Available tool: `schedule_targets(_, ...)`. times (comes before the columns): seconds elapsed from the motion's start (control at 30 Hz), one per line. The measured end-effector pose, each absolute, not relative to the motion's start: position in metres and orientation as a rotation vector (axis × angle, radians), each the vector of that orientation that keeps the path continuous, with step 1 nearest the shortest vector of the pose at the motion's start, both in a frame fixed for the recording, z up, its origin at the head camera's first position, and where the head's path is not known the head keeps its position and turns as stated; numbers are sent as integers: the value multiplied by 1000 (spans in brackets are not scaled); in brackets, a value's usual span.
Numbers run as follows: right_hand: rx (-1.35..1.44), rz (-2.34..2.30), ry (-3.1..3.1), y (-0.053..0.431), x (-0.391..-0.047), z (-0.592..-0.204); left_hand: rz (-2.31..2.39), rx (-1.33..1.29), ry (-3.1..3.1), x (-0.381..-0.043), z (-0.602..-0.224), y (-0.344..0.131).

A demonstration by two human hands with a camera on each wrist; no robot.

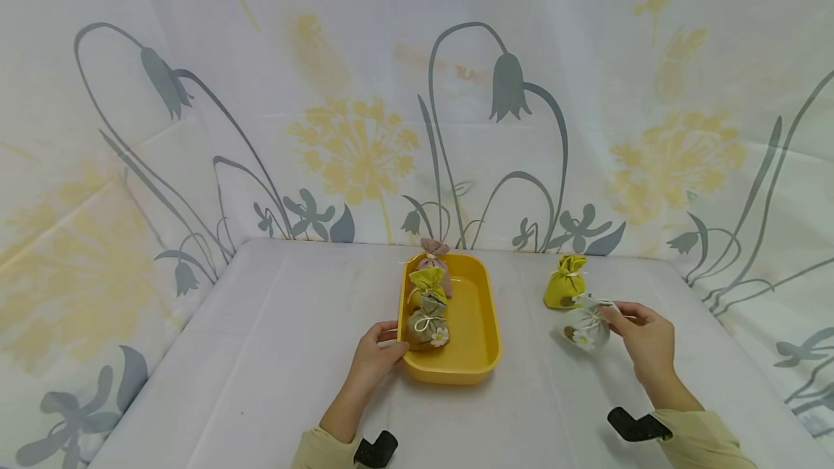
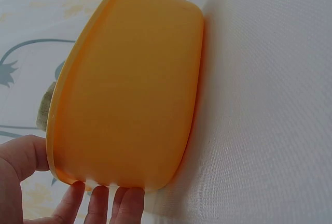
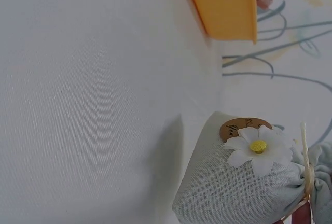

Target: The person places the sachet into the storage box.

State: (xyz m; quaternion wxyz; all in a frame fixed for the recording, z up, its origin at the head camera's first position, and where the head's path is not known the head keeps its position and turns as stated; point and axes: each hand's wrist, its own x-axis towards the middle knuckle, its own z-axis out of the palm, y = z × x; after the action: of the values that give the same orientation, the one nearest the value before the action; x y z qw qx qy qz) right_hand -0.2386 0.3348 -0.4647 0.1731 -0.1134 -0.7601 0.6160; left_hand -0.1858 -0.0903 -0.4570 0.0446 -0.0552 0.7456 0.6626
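Observation:
My left hand [image 1: 373, 359] grips the near left side of a yellow plastic tray [image 1: 482, 324], thumb at the rim and fingers against the outer wall [image 2: 129, 89]. Along the tray's left side stand a pink drawstring pouch [image 1: 433, 259], a yellow-green pouch [image 1: 428, 286] and a grey-beige pouch [image 1: 426, 324] with a white flower. To the right of the tray, my right hand [image 1: 646, 339] pinches a pale grey drawstring pouch [image 3: 233, 177] by its gathered neck. This pouch carries a white flower and a brown oval tag, and casts a shadow on the cloth.
Just behind the held pouch, another yellow-green pouch [image 1: 565, 282] stands on the white-covered table [image 1: 274, 353]. A flower-printed curtain [image 1: 391, 93] hangs along the table's back edge. Each wrist wears a black strap-on device [image 1: 638, 425].

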Motion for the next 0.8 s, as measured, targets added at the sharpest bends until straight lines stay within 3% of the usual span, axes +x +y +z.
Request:
schedule_targets(0.3, -299, 1789, -2150, 290, -210, -417, 2024, -166, 2281, -185, -456, -91)
schedule_targets(0.57, -155, 1798, -2151, 315, -254, -475, 2012, -183, 2279, -185, -457, -90)
schedule_targets(0.67, -124, 1813, -2131, 306, -256, -471, 2011, -182, 2276, -186, -457, -90)
schedule_targets(0.8, -46, 1860, -2093, 275, -238, -434, 2014, -179, 2275, -186, -456, -90)
